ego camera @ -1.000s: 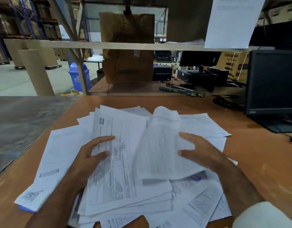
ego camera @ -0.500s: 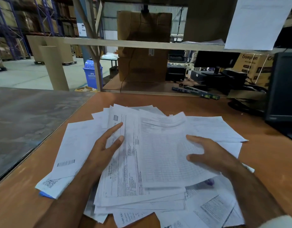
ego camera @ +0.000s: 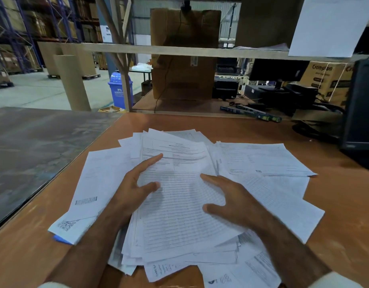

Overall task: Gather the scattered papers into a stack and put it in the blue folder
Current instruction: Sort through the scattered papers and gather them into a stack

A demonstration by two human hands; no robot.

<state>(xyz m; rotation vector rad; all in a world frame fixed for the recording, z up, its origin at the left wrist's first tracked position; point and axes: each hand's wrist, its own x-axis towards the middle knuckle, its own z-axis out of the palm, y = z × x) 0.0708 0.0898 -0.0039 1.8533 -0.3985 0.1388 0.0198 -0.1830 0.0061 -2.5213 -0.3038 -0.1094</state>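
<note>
While both hands lie spread and flat on the papers (ego camera: 179,204), holding nothing, the left hand (ego camera: 133,190) and right hand (ego camera: 231,202) should sweep outer sheets inward w/ light pressure, then square the edges, imo. Pile sits mid-desk (ego camera: 335,204), fanned. Top sheet's long axis runs roughly front-to-back, header pointing away from the person, tilted slightly. Blue folder (ego camera: 62,239): prob. the blue corner under the pile's left edge, mostly hidden.

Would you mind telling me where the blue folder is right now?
Only a blue corner shows, near left on the desk, under the scattered papers.
</note>
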